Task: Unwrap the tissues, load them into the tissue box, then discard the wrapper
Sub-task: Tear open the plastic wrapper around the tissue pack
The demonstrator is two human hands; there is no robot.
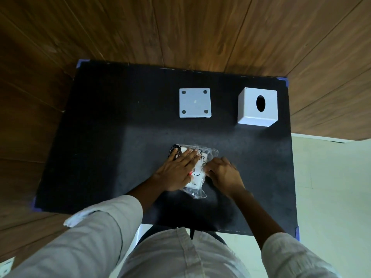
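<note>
A pack of white tissues in a clear printed plastic wrapper lies on the black table near the front middle. My left hand rests flat on top of the pack, fingers spread, pressing it down. My right hand is curled at the pack's right edge, fingertips pinching the wrapper there. The white cube-shaped tissue box cover with an oval slot on top stands at the back right. Its flat square base plate, with a dark dot at each corner, lies to the left of it.
The black table has blue tape at its corners. Brown wood panelling runs behind and to the left, pale floor to the right. My light-coloured sleeves and trousers fill the bottom of the view.
</note>
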